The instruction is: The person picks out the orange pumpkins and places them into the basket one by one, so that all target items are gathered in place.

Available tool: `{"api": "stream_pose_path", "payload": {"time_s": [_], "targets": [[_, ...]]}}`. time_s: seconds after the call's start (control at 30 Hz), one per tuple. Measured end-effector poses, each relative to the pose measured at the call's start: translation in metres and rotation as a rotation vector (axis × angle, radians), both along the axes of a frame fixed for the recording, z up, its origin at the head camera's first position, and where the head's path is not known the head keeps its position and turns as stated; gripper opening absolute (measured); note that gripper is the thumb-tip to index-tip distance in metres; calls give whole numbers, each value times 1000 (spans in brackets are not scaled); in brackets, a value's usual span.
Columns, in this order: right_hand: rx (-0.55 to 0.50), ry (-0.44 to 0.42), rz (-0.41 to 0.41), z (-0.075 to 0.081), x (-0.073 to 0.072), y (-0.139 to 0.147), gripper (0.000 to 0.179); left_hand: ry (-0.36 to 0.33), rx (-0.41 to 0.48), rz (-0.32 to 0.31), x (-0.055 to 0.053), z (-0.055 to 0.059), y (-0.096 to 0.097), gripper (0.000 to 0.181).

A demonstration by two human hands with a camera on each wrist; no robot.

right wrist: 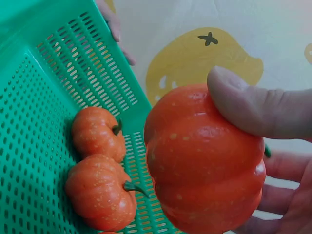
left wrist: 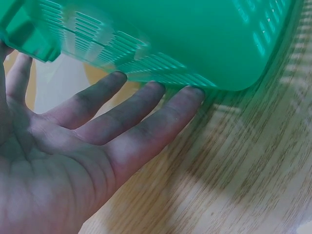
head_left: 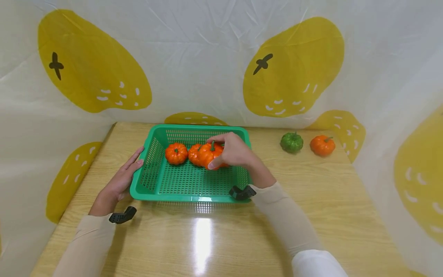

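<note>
Beige left sleeve (head_left: 85, 243), beige right sleeve (head_left: 288, 220) overlapped by a white outer sleeve (head_left: 316, 263); angular black wrist mounts (head_left: 122, 216), one per side.

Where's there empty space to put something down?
Bare table lies right of the green basket and right sleeve, in front of the green pumpkin. Inside, the basket's front floor is free too. Farther back is crowded: orange pumpkins and the right hand holding another pumpkin.

Had a basket (head_left: 173, 197) on the surface (head_left: 166, 238), left fingers (left wrist: 151, 124) at its left wall, a first pumpkin (head_left: 176, 154) inside, a second (head_left: 194, 155) just to its right, held a third (right wrist: 204, 161) above in right fingers (right wrist: 273, 109), right of the basket a fourth (head_left: 292, 143) left of a fifth (head_left: 322, 146), a sheet (head_left: 197, 77) behind.
</note>
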State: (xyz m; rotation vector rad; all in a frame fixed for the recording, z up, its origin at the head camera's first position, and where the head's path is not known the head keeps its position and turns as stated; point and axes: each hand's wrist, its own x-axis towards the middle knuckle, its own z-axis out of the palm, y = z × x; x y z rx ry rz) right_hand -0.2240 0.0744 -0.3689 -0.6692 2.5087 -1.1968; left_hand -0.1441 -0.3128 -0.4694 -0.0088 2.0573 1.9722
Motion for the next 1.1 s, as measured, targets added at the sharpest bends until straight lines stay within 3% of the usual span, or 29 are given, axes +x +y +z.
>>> {"api": "stream_pose_path", "payload": {"time_s": [0.3,0.67,1.1], "targets": [[-26,24,138,-5,-6,-4,70,-6,-17,7,0,-1,0,62],[-71,-30,320,-8,-19,-6,75,-4,-7,5,0,-1,-1,62],[-29,48,448,-18,-30,-16,76,16,13,4,-1,-4,0,62]]}}
